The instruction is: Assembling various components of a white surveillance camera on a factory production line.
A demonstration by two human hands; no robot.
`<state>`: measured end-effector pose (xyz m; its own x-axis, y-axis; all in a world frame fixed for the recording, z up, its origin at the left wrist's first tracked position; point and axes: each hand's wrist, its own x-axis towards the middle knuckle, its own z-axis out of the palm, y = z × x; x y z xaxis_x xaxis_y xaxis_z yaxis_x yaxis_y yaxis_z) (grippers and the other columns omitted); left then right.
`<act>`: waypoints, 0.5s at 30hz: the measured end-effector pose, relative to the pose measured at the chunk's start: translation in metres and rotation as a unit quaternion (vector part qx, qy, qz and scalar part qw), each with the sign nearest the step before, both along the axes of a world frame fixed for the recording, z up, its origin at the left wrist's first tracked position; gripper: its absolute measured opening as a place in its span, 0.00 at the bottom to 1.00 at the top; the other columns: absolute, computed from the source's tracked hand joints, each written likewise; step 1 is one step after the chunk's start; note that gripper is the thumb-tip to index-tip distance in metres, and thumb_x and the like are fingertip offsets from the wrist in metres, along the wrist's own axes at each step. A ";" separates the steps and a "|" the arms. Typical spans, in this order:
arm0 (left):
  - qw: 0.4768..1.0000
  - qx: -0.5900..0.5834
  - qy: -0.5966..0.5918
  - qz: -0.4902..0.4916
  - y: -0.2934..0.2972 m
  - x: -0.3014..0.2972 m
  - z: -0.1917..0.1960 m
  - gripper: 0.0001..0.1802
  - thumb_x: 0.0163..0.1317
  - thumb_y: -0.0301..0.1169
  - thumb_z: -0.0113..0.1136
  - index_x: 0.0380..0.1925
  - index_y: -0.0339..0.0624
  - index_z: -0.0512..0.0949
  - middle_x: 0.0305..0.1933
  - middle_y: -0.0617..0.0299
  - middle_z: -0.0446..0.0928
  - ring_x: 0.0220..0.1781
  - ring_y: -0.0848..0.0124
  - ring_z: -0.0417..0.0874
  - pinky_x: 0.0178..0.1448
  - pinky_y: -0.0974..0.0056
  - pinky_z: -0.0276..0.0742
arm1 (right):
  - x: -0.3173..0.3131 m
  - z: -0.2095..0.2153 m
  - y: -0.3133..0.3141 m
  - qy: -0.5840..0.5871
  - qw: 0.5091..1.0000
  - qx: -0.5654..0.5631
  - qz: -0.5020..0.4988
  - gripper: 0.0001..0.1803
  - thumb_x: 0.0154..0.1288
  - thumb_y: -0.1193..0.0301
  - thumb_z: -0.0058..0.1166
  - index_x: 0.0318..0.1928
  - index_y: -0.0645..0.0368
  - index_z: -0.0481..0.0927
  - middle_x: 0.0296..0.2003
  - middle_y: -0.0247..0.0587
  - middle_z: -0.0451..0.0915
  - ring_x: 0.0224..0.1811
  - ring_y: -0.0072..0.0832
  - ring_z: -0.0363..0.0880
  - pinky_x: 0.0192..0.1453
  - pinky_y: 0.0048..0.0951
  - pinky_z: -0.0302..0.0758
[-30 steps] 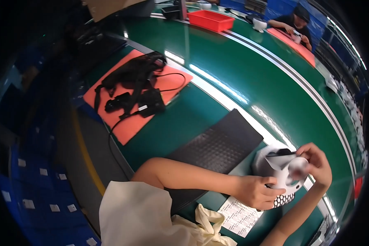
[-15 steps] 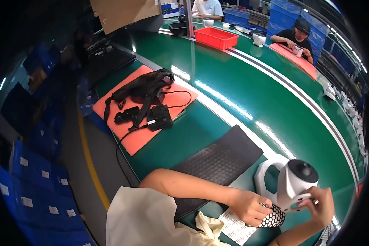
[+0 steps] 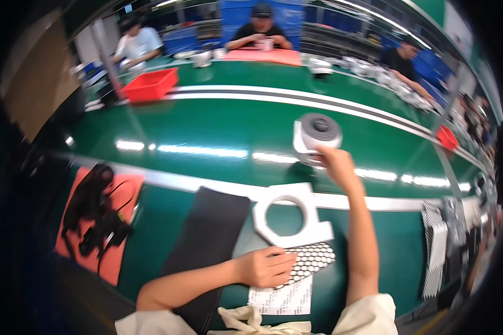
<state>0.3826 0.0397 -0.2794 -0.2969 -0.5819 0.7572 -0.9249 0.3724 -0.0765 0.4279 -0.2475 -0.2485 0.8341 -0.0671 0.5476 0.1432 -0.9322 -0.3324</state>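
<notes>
My right hand (image 3: 336,163) is stretched forward onto the green conveyor belt (image 3: 218,125) and grips the lower side of a white round device with a dark grey top (image 3: 317,135), which stands on the belt. My left hand (image 3: 264,267) lies near me with its fingers curled on the edge of a black-and-white honeycomb-patterned sheet (image 3: 314,259). Just beyond that sheet lies a white foam block with a round hole (image 3: 292,218), empty. A printed paper slip (image 3: 280,299) sits under my left wrist.
A black mat (image 3: 207,240) lies left of the foam block. Further left is an orange mat with black cables and parts (image 3: 98,215). More honeycomb sheets (image 3: 433,248) are stacked at right. A red bin (image 3: 151,85) and seated people (image 3: 260,28) are across the belt.
My right hand has carried the white device out of the foam block and forward onto the belt. My left hand stayed on the honeycomb sheet. The view has swung toward the belt.
</notes>
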 end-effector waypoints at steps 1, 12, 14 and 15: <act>1.000 0.013 0.001 0.003 0.003 -0.001 0.001 0.03 0.46 0.22 0.56 0.19 0.37 0.72 0.33 0.53 0.79 0.41 0.63 0.81 0.40 0.65 0.77 | 0.004 -0.004 0.002 0.029 1.000 -0.001 -0.004 0.11 0.53 0.79 0.49 0.38 0.55 0.75 0.32 0.48 0.79 0.34 0.42 0.79 0.34 0.37 0.74; 0.999 0.042 0.001 0.025 0.008 -0.003 -0.002 0.01 0.45 0.24 0.54 0.20 0.38 0.73 0.33 0.57 0.79 0.39 0.66 0.81 0.36 0.68 0.75 | 0.020 -0.067 -0.021 -0.131 0.977 -0.169 -0.003 0.16 0.45 0.75 0.51 0.39 0.51 0.74 0.33 0.33 0.76 0.37 0.33 0.76 0.45 0.31 0.72; 0.998 0.049 0.014 0.023 0.008 -0.002 -0.004 0.02 0.45 0.24 0.54 0.21 0.37 0.73 0.33 0.55 0.79 0.38 0.65 0.81 0.36 0.67 0.76 | 0.015 -0.068 -0.026 -0.121 0.981 -0.150 -0.028 0.16 0.44 0.75 0.51 0.39 0.51 0.74 0.32 0.33 0.76 0.37 0.33 0.76 0.44 0.31 0.72; 0.998 0.055 0.007 0.011 0.008 0.002 -0.007 0.08 0.46 0.29 0.56 0.23 0.36 0.73 0.34 0.53 0.79 0.38 0.63 0.81 0.35 0.65 0.75 | 0.014 -0.069 -0.026 -0.111 0.984 -0.130 -0.051 0.16 0.44 0.75 0.52 0.39 0.52 0.75 0.32 0.33 0.76 0.37 0.33 0.76 0.44 0.31 0.72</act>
